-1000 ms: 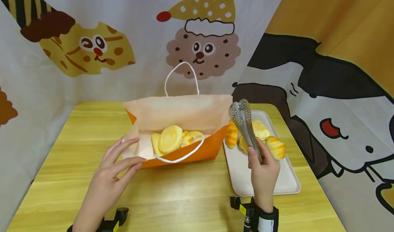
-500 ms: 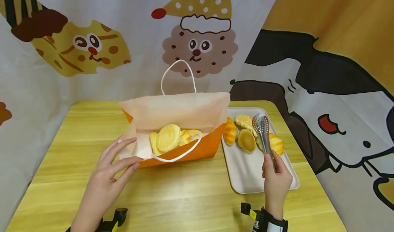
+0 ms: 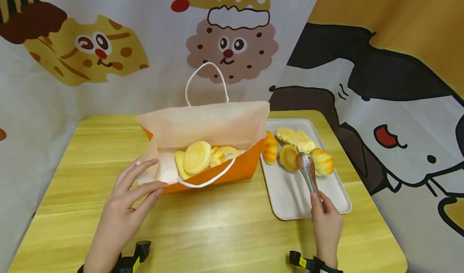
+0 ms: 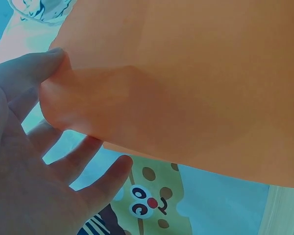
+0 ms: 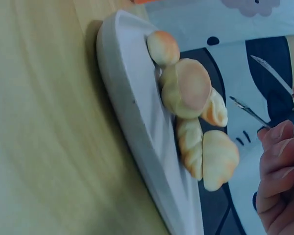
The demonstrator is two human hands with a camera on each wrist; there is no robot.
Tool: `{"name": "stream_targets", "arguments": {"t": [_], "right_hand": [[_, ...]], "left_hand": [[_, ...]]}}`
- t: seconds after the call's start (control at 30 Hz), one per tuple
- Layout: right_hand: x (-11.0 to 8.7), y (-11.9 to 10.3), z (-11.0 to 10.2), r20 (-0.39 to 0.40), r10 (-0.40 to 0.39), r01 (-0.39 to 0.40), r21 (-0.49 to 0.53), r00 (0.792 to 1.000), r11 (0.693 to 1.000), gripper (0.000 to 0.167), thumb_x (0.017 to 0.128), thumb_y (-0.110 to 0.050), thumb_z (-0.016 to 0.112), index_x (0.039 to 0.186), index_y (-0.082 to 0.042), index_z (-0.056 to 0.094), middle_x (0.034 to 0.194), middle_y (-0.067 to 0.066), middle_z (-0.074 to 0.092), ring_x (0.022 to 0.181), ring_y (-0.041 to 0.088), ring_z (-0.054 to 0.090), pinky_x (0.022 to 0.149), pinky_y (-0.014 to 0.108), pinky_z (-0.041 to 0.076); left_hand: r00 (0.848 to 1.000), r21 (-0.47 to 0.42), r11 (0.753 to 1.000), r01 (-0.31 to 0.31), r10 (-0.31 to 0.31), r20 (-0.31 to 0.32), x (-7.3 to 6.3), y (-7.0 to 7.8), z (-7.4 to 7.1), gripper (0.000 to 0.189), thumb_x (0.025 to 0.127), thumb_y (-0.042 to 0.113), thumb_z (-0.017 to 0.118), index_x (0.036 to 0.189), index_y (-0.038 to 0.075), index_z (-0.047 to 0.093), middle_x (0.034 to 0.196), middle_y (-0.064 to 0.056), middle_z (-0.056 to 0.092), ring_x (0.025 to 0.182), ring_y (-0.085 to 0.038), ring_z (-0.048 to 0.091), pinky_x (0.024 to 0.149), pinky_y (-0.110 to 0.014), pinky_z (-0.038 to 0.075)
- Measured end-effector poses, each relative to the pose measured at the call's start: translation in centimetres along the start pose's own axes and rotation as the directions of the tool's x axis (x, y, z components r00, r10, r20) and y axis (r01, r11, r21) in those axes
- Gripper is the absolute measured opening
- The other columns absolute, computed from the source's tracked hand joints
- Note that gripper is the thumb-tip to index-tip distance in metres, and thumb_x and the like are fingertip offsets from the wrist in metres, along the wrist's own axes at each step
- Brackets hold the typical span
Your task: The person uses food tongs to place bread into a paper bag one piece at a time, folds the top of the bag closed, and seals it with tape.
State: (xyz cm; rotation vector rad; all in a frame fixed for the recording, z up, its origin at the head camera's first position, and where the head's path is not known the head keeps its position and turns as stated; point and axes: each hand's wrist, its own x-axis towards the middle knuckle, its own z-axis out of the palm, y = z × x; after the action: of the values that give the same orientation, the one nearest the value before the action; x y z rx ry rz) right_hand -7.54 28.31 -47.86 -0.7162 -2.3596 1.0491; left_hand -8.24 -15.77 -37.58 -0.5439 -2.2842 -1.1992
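In the head view, an orange paper bag (image 3: pixel 241 166) with white rope handles stands with its mouth wide, its pale inner wall showing. Several toy bread pieces (image 3: pixel 197 157) lie inside it. My left hand (image 3: pixel 125 208) pinches the bag's near left rim between thumb and index finger, the other fingers spread. Metal tongs (image 3: pixel 309 175) are gripped in my right hand (image 3: pixel 328 222), their perforated tips over the tray, close to a round brown-yellow bun (image 3: pixel 288 157). The right wrist view shows the tong arms (image 5: pixel 252 111) spread, with nothing between them.
A pale tray (image 3: pixel 293 206) right of the bag also carries a striped roll (image 3: pixel 270 147), a long crinkled pastry (image 3: pixel 295 139) and a striped bun (image 3: pixel 322 162). Behind the wooden table (image 3: pixel 214 236) hangs a cartoon-printed curtain (image 3: pixel 152 92).
My right hand has moved right and then lower with the tongs, from beside the bag to over the tray's bread. My left hand keeps its hold on the bag's rim.
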Motion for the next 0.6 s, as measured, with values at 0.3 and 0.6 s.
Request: {"name": "stream_targets", "arguments": {"t": [0.3, 0.6], "right_hand": [[1.1, 2.0, -0.3, 0.038, 0.254, -0.257, 0.104, 0.966, 0.961, 0.052, 0.081, -0.053, 0.055, 0.108, -0.010, 0.063, 0.060, 0.006, 0.053, 0.044, 0.016, 0.045, 0.036, 0.035, 0.033], [1.6, 3.6, -1.3, 0.027, 0.480, -0.435, 0.466, 0.877, 0.770, 0.053, 0.081, -0.046, 0.059, 0.097, 0.004, 0.056, 0.059, 0.001, 0.050, 0.041, 0.009, 0.041, 0.031, 0.025, 0.033]], "left_hand": [[1.000, 0.013, 1.000, 0.027, -0.027, -0.006, 0.0, 0.0, -0.2, 0.024, 0.068, 0.000, 0.074, 0.087, 0.014, 0.071, 0.126, -0.008, 0.050, 0.124, -0.032, 0.032, 0.105, -0.036, 0.023], [1.000, 0.001, 1.000, 0.019, -0.019, 0.003, 0.2, -0.2, 0.1, 0.026, 0.067, -0.003, 0.073, 0.087, 0.013, 0.071, 0.126, -0.009, 0.050, 0.124, -0.034, 0.032, 0.105, -0.036, 0.023]]}}
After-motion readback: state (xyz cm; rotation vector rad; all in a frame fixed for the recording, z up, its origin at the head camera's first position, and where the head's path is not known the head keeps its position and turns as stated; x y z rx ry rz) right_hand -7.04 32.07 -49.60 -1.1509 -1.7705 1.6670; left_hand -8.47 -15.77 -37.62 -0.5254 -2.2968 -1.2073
